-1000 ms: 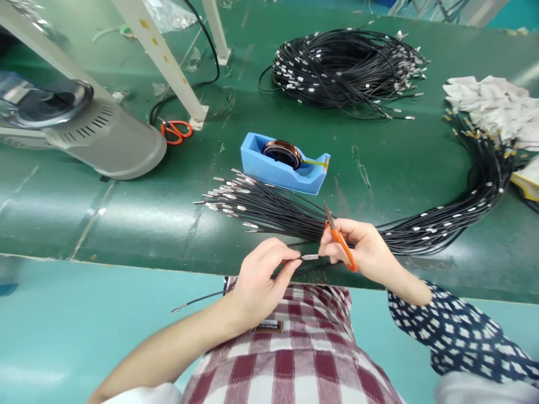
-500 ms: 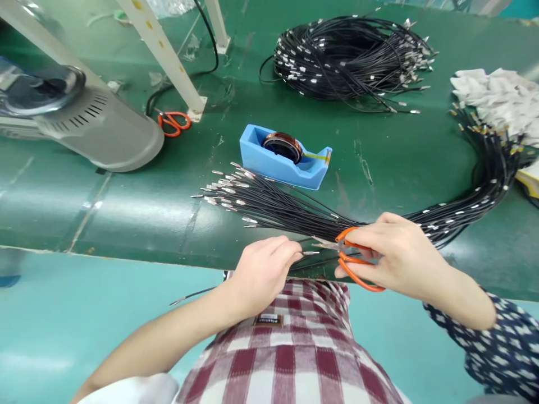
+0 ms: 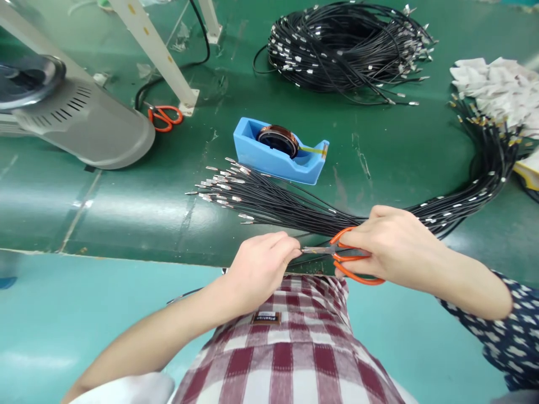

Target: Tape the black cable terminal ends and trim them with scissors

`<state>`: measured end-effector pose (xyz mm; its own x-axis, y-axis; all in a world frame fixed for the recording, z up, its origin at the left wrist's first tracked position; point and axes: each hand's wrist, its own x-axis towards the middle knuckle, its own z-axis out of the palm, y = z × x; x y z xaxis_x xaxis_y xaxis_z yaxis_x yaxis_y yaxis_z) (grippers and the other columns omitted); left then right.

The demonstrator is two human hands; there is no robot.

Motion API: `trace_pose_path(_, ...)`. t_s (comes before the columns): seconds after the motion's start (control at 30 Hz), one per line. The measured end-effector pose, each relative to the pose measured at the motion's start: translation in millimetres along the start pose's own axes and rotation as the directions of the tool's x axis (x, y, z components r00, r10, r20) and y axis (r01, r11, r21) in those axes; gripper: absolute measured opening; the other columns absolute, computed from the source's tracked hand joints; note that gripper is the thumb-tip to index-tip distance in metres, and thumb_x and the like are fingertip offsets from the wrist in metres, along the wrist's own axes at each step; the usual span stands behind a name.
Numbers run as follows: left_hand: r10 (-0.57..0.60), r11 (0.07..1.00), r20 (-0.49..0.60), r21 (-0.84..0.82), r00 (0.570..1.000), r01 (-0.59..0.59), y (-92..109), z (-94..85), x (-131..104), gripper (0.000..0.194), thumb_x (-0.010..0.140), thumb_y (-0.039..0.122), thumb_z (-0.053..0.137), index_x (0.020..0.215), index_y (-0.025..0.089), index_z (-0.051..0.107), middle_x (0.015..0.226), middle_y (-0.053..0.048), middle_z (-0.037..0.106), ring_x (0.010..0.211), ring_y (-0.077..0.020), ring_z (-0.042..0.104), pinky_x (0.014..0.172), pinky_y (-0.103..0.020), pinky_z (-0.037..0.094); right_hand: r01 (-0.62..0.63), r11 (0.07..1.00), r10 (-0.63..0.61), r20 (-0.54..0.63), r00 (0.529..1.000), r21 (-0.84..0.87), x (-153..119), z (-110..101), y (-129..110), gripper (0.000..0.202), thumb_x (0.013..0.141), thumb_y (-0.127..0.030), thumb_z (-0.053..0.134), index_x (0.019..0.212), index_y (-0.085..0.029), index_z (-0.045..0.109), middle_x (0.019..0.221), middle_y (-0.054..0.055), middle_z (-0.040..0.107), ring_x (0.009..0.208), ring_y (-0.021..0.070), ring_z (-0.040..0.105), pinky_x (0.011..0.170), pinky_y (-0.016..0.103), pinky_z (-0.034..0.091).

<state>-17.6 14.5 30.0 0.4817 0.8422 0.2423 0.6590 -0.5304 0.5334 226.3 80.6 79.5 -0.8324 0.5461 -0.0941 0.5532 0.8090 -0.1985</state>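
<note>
My left grip (image 3: pixel 265 266) is narrow, fingertips pinching a thin cable (image 3: pixel 304 250) near its tip, just over the front edge of the surface (image 3: pixel 400 151). My right grip (image 3: pixel 391 244) holds orange-handled scissors (image 3: pixel 334 249), their blades pointing left and reaching my left fingertips; the blades partly hide the tip, so I cannot tell whether they bite it. Just behind my hands a bundle of black cables (image 3: pixel 286 207) runs across, silvery ends to the left. Beyond it sits a blue tape dispenser (image 3: pixel 273 160), and farther back a cable coil (image 3: pixel 320 62).
</note>
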Motion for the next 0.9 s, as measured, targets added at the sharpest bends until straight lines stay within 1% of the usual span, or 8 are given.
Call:
trace_pose_path(0.2, 0.006, 0.999, -0.024, -0.035, 1.000, -0.007, -0.9, 0.5, -2.1, 0.025, 0.100, 0.018, 0.041, 0.084, 0.016, 0.061, 0.069, -0.002, 0.063, 0.062, -0.0137, 0.056, 0.060, -0.025, 0.045, 0.010, 1.000, -0.010, 0.005, 1.000, -0.009, 0.4, -0.3, -1.8, 0.033, 0.091, -0.033, 0.057, 0.061, -0.020, 0.057, 0.047, -0.004, 0.054, 0.044, 0.0105, 0.035, 0.061, 0.029, 0.023)
trace_pose_path(0.27, 0.017, 0.998, -0.039, -0.053, 0.999, -0.019, -1.2, 1.2, -2.5, 0.023, 0.099, 0.018, 0.042, 0.084, 0.016, 0.060, 0.069, -0.002, 0.063, 0.061, -0.0136, 0.055, 0.059, -0.025, 0.044, -0.004, 1.000, 0.003, 0.035, 0.999, 0.014, 1.2, -1.1, -2.6, 0.034, 0.090, -0.031, 0.057, 0.058, -0.020, 0.053, 0.046, -0.004, 0.052, 0.045, 0.0107, 0.033, 0.060, 0.029, 0.023)
trace_pose_path(0.4, 0.051, 0.996, -0.082, -0.070, 0.995, -0.056, -1.8, 3.1, -3.4, 0.021, 0.098, 0.016, 0.045, 0.083, 0.016, 0.060, 0.067, -0.002, 0.061, 0.059, -0.0141, 0.053, 0.057, -0.026, 0.043, -0.082, 0.988, 0.059, 0.175, 0.983, 0.127, 3.8, -0.4, -0.9, 0.030, 0.082, -0.028, 0.063, 0.057, -0.019, 0.050, 0.047, -0.005, 0.048, 0.049, 0.0101, 0.034, 0.058, 0.026, 0.023)
trace_pose_path(0.5, 0.069, 0.993, -0.111, -0.083, 0.991, -0.079, -2.5, 4.4, -5.1, 0.018, 0.097, 0.015, 0.047, 0.083, 0.015, 0.060, 0.068, -0.002, 0.063, 0.060, -0.0144, 0.053, 0.058, -0.026, 0.042, -0.159, 0.946, 0.069, 0.303, 0.951, 0.283, 5.2, 3.5, 3.9, 0.032, 0.081, -0.033, 0.065, 0.057, -0.019, 0.049, 0.047, -0.007, 0.042, 0.051, 0.0090, 0.036, 0.053, 0.024, 0.022)
trace_pose_path(0.6, 0.091, 0.990, -0.127, -0.093, 0.988, -0.103, -3.9, 5.4, -7.7, 0.016, 0.096, 0.015, 0.049, 0.085, 0.016, 0.060, 0.069, -0.002, 0.063, 0.059, -0.0143, 0.052, 0.058, -0.027, 0.041, -0.256, 0.840, 0.035, 0.422, 0.906, 0.479, 5.9, 9.9, 9.4, 0.035, 0.082, -0.042, 0.065, 0.059, -0.019, 0.054, 0.049, -0.008, 0.041, 0.049, 0.0073, 0.033, 0.049, 0.023, 0.022)
trace_pose_path(0.7, 0.116, 0.987, -0.140, -0.097, 0.983, -0.131, -6.0, 5.9, -10.4, 0.013, 0.096, 0.014, 0.049, 0.088, 0.016, 0.059, 0.070, -0.002, 0.064, 0.059, -0.0143, 0.051, 0.058, -0.027, 0.041, -0.376, 0.671, -0.029, 0.529, 0.848, 0.639, 6.1, 17.5, 13.6, 0.034, 0.081, -0.046, 0.066, 0.064, -0.018, 0.061, 0.051, -0.008, 0.044, 0.048, 0.0063, 0.031, 0.045, 0.022, 0.021)
trace_pose_path(0.8, 0.142, 0.981, -0.158, -0.108, 0.977, -0.161, -7.9, 6.1, -12.3, 0.011, 0.096, 0.014, 0.050, 0.090, 0.016, 0.059, 0.071, -0.002, 0.065, 0.059, -0.0141, 0.051, 0.059, -0.027, 0.041, -0.491, 0.507, -0.068, 0.601, 0.796, 0.708, 6.0, 25.0, 14.7, 0.034, 0.077, -0.048, 0.071, 0.067, -0.017, 0.064, 0.054, -0.007, 0.045, 0.049, 0.0063, 0.033, 0.043, 0.021, 0.023)
trace_pose_path(0.9, 0.173, 0.974, -0.175, -0.116, 0.969, -0.195, -8.9, 6.2, -12.7, 0.010, 0.095, 0.014, 0.050, 0.091, 0.016, 0.059, 0.069, -0.002, 0.065, 0.058, -0.0139, 0.052, 0.058, -0.028, 0.040, -0.553, 0.383, -0.104, 0.629, 0.770, 0.740, 6.4, 31.8, 12.0, 0.036, 0.073, -0.049, 0.074, 0.067, -0.015, 0.065, 0.054, -0.007, 0.044, 0.049, 0.0063, 0.034, 0.043, 0.021, 0.025)
